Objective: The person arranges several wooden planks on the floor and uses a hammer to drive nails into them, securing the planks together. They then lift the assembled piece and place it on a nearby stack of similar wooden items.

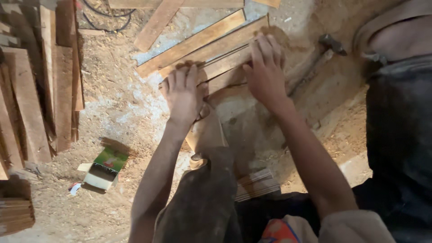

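Two bare hands pressed flat, fingers spread, on long pale wooden slats [211, 51] that lay side by side on the sawdust-covered floor [112, 103] toward twelve o'clock. Neither hand gripped anything: the left hand [183, 92] rested on the slats' near ends, the right hand [265, 72] at one o'clock. A dark-headed hammer [332, 44] lay at two o'clock, a small green cardboard box [104, 168] at eight o'clock.

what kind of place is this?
Likely a rough woodworking spot, worked on the ground. Sawdust covers the floor, cut planks are stacked at the side, and a hammer lies nearby. Both hands, left and right, press flat on wooden slats.
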